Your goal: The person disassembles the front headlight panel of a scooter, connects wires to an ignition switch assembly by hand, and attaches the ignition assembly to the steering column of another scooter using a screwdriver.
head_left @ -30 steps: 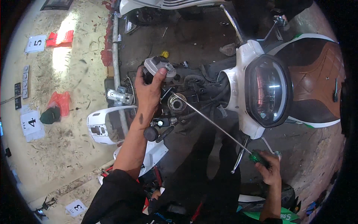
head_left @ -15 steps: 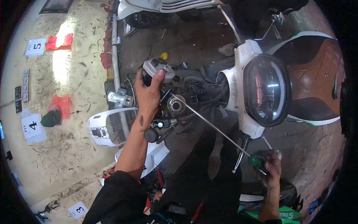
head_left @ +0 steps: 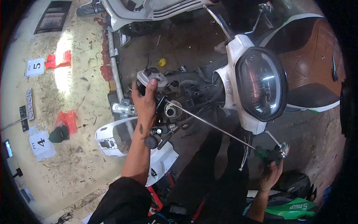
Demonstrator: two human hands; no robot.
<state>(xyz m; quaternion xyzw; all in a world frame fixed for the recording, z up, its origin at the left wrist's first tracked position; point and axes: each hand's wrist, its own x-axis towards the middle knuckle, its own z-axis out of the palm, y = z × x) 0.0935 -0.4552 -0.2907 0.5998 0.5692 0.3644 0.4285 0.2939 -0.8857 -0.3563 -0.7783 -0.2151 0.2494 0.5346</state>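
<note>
My left hand (head_left: 145,99) is closed round a light-grey rounded plastic unit (head_left: 162,79) with dark parts, like a scooter's speedometer. Just below it, a bare metal steering stem (head_left: 178,113) with a ring top stands among dark cables. A long screwdriver (head_left: 223,131) slants from the stem down to the right, its tip end beside a black part near my left wrist. At its green and dark handle, the fingers of my right hand (head_left: 271,173) close from below. The exact grip there is partly lost in the dark.
A white scooter front with a large headlight (head_left: 261,86) stands right, before a brown and black seat (head_left: 305,67). A white cover (head_left: 112,138) lies left by the wall. Another white scooter (head_left: 149,13) is at the top, a green one (head_left: 294,207) lower right. A yellow object (head_left: 162,62) lies on the floor.
The whole view has shifted slightly. My right hand has slid lower on the screwdriver handle, showing more of it. My left hand keeps hold of the grey unit.
</note>
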